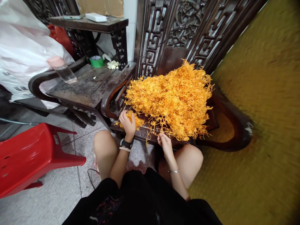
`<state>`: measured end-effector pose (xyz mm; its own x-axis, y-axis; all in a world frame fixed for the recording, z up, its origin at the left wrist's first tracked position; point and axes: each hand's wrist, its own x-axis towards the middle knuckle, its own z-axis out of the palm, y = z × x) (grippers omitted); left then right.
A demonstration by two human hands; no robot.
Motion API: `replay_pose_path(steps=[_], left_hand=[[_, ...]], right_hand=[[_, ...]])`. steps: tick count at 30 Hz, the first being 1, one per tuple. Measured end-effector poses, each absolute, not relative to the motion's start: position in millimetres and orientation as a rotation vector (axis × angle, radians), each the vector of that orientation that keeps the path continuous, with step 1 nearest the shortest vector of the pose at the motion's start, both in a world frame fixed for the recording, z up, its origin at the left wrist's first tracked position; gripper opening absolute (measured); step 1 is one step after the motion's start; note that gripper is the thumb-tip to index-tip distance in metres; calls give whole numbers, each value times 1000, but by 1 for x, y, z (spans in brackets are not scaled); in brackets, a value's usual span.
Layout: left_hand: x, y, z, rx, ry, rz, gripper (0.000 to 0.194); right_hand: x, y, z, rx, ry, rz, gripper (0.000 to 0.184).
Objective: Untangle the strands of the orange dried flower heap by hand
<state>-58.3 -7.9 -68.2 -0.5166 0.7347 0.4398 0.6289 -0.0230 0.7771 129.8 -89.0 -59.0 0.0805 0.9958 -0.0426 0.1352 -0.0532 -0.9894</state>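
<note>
A big heap of orange, branching artificial sprigs lies on the seat of a dark carved wooden chair. My left hand reaches to a smaller clump of orange pieces at the seat's left front; its fingers are spread, with the thumb apart. By the heap's front edge, my right hand has its fingers pinched together around the thin end of an orange sprig. Other sprig ends hang over the seat's front edge between both hands.
On the left stands a dark wooden side table with a clear bottle and green tape. A red plastic stool is at lower left. White sacks are piled behind it. The chair's curved armrest extends right.
</note>
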Motion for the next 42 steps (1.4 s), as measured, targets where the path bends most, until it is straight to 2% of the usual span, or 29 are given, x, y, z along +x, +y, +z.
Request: replay_pose_path(steps=[3, 8, 11, 14, 18, 28, 37, 42], left_hand=[[-26, -26, -48, 1701, 1747, 1556, 25], [35, -51, -15, 2048, 1210, 1213, 25], [63, -56, -4, 2078, 1334, 1053, 38], [80, -53, 1, 2022, 1595, 934, 50], [82, -44, 2, 2011, 1609, 811, 41], [51, -47, -8, 1868, 1271, 1032, 30], [35, -54, -12, 1795, 1203, 1094, 31], [25, -59, -17, 1645, 1076, 1122, 27]], right_hand=[[132, -93, -57, -1452, -1364, 988, 40], [139, -100, -53, -1624, -1573, 742, 24], [144, -103, -52, -1701, -1715, 668, 17], [147, -105, -52, -1755, -1842, 613, 21], [151, -107, -51, -1827, -1948, 550, 21], [171, -116, -43, -1907, -1859, 463, 36], [165, -108, -49, -1800, -1817, 478, 34], [148, -119, -41, -1663, -1508, 613, 33]])
